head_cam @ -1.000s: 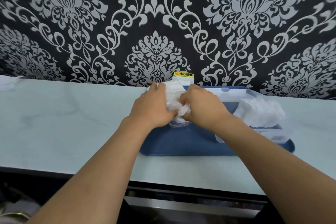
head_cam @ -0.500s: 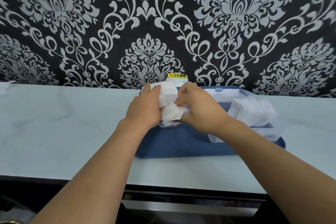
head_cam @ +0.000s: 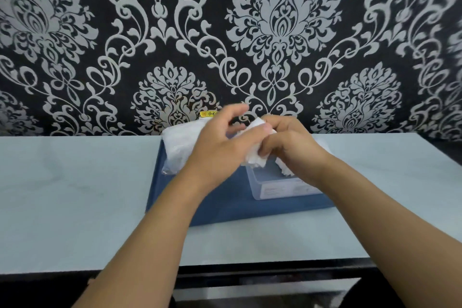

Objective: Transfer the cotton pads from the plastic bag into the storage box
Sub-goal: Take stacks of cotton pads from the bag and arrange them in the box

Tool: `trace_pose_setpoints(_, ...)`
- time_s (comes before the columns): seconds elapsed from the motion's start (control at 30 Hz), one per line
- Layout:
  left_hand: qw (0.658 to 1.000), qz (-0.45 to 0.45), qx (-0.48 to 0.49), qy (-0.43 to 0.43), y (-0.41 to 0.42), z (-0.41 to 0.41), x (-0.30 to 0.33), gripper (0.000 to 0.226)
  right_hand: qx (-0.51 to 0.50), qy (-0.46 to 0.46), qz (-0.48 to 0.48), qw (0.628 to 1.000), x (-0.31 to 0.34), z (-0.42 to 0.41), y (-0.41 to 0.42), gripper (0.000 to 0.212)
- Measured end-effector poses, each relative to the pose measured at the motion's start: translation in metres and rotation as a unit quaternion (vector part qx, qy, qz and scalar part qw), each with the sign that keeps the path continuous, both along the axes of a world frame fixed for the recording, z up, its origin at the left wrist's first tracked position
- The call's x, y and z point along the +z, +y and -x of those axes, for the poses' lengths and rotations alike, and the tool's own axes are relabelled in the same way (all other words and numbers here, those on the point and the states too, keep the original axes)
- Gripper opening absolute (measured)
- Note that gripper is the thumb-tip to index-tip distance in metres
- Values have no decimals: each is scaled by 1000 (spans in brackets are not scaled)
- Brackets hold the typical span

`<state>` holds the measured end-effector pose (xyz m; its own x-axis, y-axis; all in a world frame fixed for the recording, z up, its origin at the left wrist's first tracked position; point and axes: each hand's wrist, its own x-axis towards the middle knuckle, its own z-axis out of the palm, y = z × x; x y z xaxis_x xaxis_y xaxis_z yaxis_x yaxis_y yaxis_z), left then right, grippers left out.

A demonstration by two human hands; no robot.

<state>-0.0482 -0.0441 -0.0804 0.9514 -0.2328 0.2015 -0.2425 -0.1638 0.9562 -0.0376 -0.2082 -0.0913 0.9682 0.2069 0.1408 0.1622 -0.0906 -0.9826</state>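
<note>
Behind hands (head_cam: 220, 147): plastic bag (head_cam: 177, 147) (part hidden)

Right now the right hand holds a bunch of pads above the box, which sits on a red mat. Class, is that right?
Not quite: the mat is blue, as the head view shows. The right hand does hold pads above the box.

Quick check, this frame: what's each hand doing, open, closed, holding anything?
Left hand: fingers spread open, thumb against the cotton pads.
Right hand: closed on the cotton pads, above the storage box.
</note>
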Motion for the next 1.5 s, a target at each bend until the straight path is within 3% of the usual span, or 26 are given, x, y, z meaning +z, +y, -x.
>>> trace_pose_setpoints(0.07,997,-9,-28,65,-18,1,-3,42,-9,-33,21,999,1,3,-7,27)
trace_pose_setpoints(0.13,985,58,-60,149,-27,2,-4,30,-35,-37,32,998,2,6,-15,31)
trace_pose_setpoints(0.27,942,180,-53,278,-33,-3,-8,36,-100,-59,98,988,-2,4,-24,51)
trace_pose_setpoints(0.37,911,245,-46,329,-35,-5,-10,38,-79,-114,164,977,-6,6,-32,57)
trace_pose_setpoints(0.47,906,248,-55,338,-33,-7,-9,39,-57,-131,214,966,-8,9,-36,63)
trace_pose_setpoints(0.57,895,268,-82,348,-32,-11,-10,42,-53,-121,183,974,-9,8,-35,58)
trace_pose_setpoints(0.77,892,283,-72,344,-32,-13,-13,33,-2,-45,18,999,-11,5,-37,44)
trace_pose_setpoints(0.93,907,272,-43,319,-29,-14,-15,28,19,34,-92,995,-10,1,-32,44)
trace_pose_setpoints(1.1,917,252,-42,306,-28,-15,-16,26,35,36,-52,997,-13,-4,-26,40)
trace_pose_setpoints(1.3,919,248,-48,303,-25,-16,-16,26,40,14,33,999,-15,-4,-25,54)
trace_pose_setpoints(1.5,926,228,-51,295,-24,-16,-16,23,32,50,4,998,-10,-2,-20,37)
